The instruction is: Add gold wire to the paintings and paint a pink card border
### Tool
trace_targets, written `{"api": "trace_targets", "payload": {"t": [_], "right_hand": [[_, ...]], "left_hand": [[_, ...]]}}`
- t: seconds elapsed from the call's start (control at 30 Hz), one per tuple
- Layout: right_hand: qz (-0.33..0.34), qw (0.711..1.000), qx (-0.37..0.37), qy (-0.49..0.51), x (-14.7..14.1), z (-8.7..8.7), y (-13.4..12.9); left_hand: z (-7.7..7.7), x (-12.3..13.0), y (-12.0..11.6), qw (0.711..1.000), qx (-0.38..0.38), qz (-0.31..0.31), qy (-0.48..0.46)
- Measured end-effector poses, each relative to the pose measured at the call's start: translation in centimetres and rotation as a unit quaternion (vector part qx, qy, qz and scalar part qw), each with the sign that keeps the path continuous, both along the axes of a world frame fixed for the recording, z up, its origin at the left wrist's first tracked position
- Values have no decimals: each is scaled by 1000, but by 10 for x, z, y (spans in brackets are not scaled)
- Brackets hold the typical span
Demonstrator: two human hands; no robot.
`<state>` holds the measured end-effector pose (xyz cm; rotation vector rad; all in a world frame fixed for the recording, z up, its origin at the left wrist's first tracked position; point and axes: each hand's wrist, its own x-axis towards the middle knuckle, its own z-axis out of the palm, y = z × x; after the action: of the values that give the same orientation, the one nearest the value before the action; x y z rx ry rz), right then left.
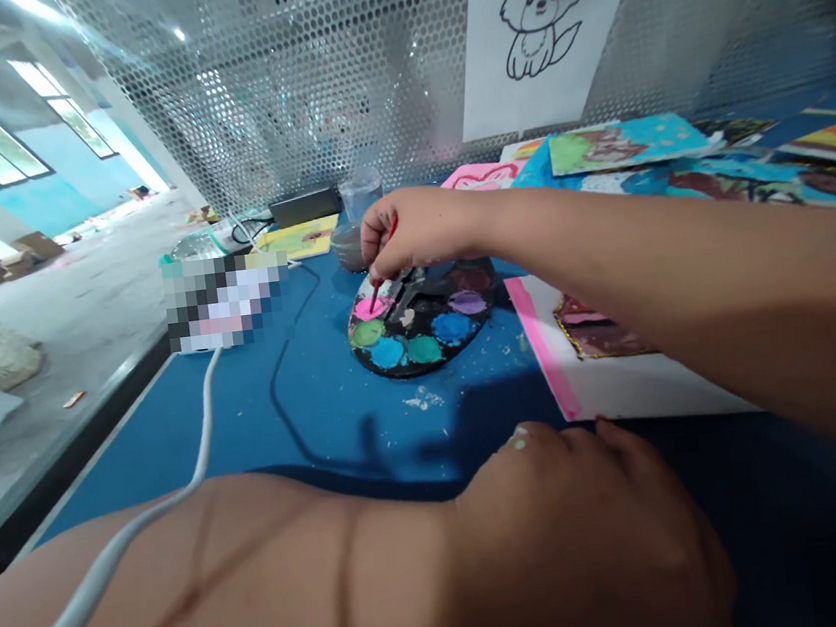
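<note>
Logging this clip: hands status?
Right hand, red-handled paintbrush, tip at pink paint on black palette. Left hand curled, nothing visible in it. Nothing blocking the brush.

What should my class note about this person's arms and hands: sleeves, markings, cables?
The right arm and left forearm are bare, without sleeves or gloves. The left forearm has thin dark lines and a white cable running across it; the left fingers carry pale specks, perhaps paint.

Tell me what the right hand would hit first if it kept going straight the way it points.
The right hand would probably meet the glass jar first, though depth is hard to judge here.
</note>
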<state>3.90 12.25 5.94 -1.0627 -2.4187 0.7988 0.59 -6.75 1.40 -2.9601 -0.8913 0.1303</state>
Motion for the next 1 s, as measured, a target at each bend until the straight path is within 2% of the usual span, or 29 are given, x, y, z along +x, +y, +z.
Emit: {"api": "trace_targets", "payload": {"t": [0.17,0.3,0.47,0.67,0.77,0.93,1.0], "right_hand": [[-19,1000,0,13,-9,1,-1],[-24,999,5,22,-10,3,3],[-30,999,-2,14,-7,5,5],[18,998,-57,16,-10,4,2],[27,999,-44,19,-14,3,3],[-15,1000,11,20,-16,1,8],[-10,999,30,10,-15,0,10]], "left_hand": [[0,-3,0,999,19,-38,-20],[2,-2,4,999,12,-40,-11],[-1,0,3,998,45,-44,-31],[2,-2,4,998,39,-51,-25],[5,-2,5,998,30,-56,-18],[8,-1,3,999,13,-42,0],[7,-1,3,999,20,-46,-5]]}}
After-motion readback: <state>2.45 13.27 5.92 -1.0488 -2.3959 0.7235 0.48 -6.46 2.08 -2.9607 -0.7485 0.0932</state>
